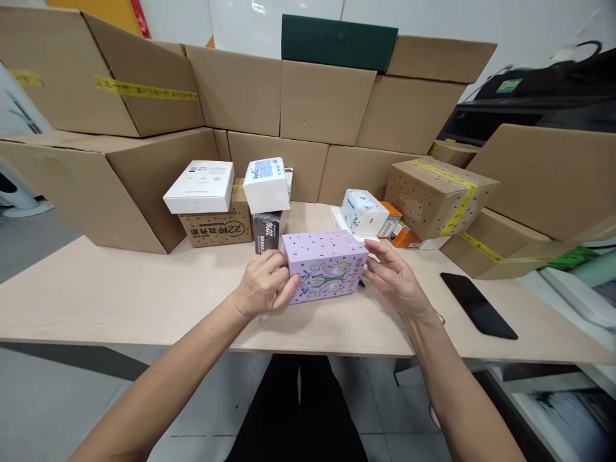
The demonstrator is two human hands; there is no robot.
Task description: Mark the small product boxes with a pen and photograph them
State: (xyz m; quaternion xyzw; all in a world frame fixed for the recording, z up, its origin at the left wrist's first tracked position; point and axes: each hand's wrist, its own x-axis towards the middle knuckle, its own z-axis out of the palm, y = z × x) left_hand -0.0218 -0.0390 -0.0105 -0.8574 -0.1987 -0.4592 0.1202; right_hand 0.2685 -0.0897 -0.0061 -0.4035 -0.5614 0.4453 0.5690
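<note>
A light purple box [327,273] with a dotted top and a green and violet pattern on its front is between my hands, just above or on the tabletop. My left hand [267,282] is closed on its left end, thumb on the front face. At the right end my right hand [397,279] cups the side with loosely curved fingers; some fingertips are hidden by the box. A small dark tip [362,283] shows under those fingers, too small to name. Behind the purple box, a white box with a blue leaf print [364,212] sits.
At back left, a flat white box [199,186] lies on a brown carton [216,224]; a white pack [265,185] tops a dark box [267,232]. Orange boxes [404,235] and a taped carton [440,196] stand right. A black phone [477,305] lies near the right edge. Large cardboard boxes [308,167] wall the back.
</note>
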